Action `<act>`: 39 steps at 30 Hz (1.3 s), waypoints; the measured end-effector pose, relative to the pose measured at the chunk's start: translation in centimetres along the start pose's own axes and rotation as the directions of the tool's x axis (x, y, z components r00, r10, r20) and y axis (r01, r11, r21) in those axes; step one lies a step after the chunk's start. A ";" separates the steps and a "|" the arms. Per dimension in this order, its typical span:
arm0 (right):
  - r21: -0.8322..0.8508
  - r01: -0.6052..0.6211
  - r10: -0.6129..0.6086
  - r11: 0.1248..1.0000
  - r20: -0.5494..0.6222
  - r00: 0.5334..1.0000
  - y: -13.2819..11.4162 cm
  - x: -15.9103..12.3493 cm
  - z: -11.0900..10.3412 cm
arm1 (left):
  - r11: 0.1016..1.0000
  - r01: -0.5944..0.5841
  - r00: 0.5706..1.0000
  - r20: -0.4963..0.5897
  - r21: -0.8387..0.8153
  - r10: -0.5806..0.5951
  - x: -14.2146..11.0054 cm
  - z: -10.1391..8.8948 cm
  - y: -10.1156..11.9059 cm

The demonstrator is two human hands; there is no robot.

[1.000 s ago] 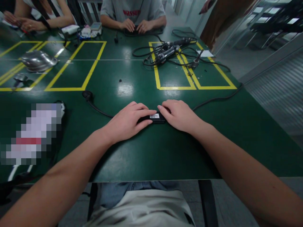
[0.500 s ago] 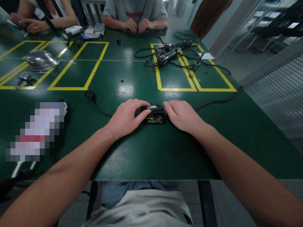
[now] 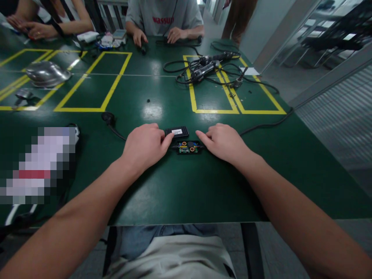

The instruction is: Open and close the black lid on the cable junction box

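My left hand pinches the left end of a ribbed black cover with a white label, its thumb at the near edge. Just in front of the cover lies the open lower half of a small black case, its circuit board with copper-ringed coils and coloured wires exposed. My right hand rests at the case's right, its thumb pointing left and its other fingers curled under. A black cable passes beneath it toward the case; its grip is hidden. Another cable leads left to a black plug.
Tangled cables and two dark electric screwdrivers lie at the back right. A metal bowl-like part is back left, a pixelated device near left. Two people sit across the green table, which has yellow tape outlines.
The cover has come off the case and moved left with my left hand, baring more of the circuit board. My right hand has barely moved. The hands of the person opposite have spread apart.
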State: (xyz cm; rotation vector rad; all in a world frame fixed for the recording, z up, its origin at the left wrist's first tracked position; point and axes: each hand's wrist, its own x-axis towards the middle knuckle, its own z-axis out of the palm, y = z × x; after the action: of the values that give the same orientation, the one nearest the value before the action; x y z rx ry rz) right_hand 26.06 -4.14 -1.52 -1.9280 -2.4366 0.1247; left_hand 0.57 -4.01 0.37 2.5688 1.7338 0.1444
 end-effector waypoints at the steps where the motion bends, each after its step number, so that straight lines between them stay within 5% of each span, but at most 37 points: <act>1: 0.001 0.006 -0.006 1.000 0.006 1.000 -0.2 0.0 -0.1 | 0.999 -0.005 0.999 0.053 0.038 0.003 0.0 -0.1 0.2; 4: -0.011 0.019 -0.019 1.000 0.006 1.000 -0.8 -0.2 -0.2 | 0.994 0.000 0.992 0.123 0.105 -0.013 0.0 -0.3 0.7; 13: -0.028 0.049 -0.052 0.998 -0.101 0.994 -0.2 -0.5 -0.5 | 0.997 0.024 0.995 0.096 0.079 -0.031 0.1 -1.1 0.7; 19: -0.039 0.045 -0.044 0.998 0.012 0.999 -0.5 -0.2 -0.2 | 0.997 0.004 0.991 0.135 0.073 -0.014 0.3 0.2 0.2; 26: 0.019 0.033 -0.033 0.999 -0.009 0.999 -0.4 -0.1 -0.1 | 0.960 -0.106 0.976 -0.211 -0.259 0.051 0.5 2.1 -1.3; 32: 0.063 0.026 -0.026 0.998 0.001 1.000 -0.7 0.0 0.0 | 0.891 -0.170 0.982 -0.143 -0.421 0.121 0.9 2.3 -1.9; 39: 0.198 -0.033 0.034 0.980 -0.001 0.999 -0.3 0.1 -0.1 | 0.797 -0.428 0.901 -0.275 -0.427 0.336 -0.1 1.3 -1.8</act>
State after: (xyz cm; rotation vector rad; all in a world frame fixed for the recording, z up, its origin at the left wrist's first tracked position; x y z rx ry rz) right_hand 25.73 -4.07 -1.35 -1.8805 -2.2901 0.3495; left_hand -0.98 -3.39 -1.10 2.5264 0.9990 0.7496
